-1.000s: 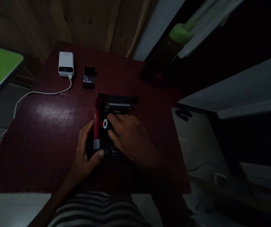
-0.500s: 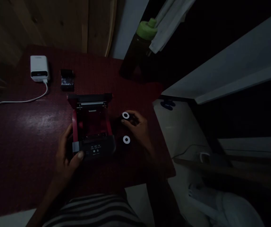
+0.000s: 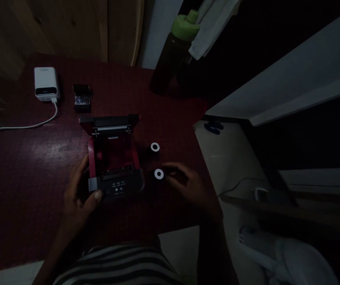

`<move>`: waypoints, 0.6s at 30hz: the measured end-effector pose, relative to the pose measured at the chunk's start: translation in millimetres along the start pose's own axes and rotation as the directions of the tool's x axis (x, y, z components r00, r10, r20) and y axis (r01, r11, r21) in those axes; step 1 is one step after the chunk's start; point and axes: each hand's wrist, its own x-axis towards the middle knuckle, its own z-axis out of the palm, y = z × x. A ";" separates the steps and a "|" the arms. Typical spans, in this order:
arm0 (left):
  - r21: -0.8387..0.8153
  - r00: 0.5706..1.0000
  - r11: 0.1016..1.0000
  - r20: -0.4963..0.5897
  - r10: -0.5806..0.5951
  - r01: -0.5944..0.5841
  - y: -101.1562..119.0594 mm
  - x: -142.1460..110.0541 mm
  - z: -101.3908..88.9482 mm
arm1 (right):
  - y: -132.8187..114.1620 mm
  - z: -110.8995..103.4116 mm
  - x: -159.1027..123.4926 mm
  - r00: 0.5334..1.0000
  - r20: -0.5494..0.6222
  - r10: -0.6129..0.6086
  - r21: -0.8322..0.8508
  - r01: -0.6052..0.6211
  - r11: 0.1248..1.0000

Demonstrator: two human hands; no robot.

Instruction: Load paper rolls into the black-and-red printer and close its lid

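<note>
While left hand (image 3: 79, 194) clasps one device (image 3: 119, 189), right hand (image 3: 189, 184) parted, empty beside two rolls (image 3: 159, 178).

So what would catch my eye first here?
Probably the open red-and-black device in the middle of the dark red table, its lid raised. Then the two black rolls with white ring-shaped ends to its right, and the green-capped bottle standing at the table's far side.
</note>
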 end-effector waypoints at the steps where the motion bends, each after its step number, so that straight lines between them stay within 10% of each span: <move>1: 0.011 1.000 1.000 0.005 0.003 -0.004 1.8 1.0 -1.1 | 0.7 2.1 -6.2 1.000 0.016 -0.015 -0.021 0.016 1.000; 11: 0.114 0.987 0.984 0.109 0.122 -0.134 -0.1 12.1 -18.4 | -47.0 -0.4 -13.2 0.990 0.025 -0.136 -0.154 0.138 0.978; 18: 0.083 0.974 0.973 0.094 0.206 -0.213 -12.9 10.9 -14.2 | -136.1 33.4 29.6 0.808 0.318 -0.496 -0.349 0.586 0.731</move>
